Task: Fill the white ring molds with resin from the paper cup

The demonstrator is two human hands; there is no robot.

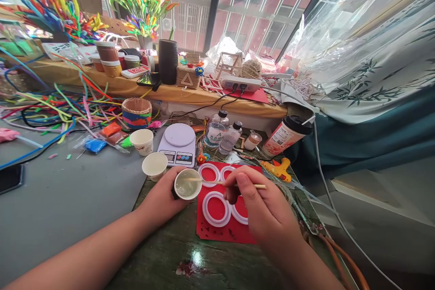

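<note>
My left hand [163,194] is wrapped round a paper cup [188,195], tilted a little toward me, with clear liquid inside. Between the fingers of my right hand [261,199] is a thin wooden stick [217,183], its far end in the cup's liquid. Under and beside my right hand lies a red sheet [212,233] bearing several white ring-shaped molds [216,223]; my hand hides part of them. Two more paper cups [154,173] stand just beyond my left hand. Behind them sits a white kitchen scale [176,147].
Two clear bottles [216,130] with black caps stand behind the red sheet, near a small jar [253,140] and a large drink cup [285,136]. A yellow glue gun [278,169] lies at the right. Colorful pipe cleaners [64,108] clutter the left. A cable [321,163] hangs along the right edge.
</note>
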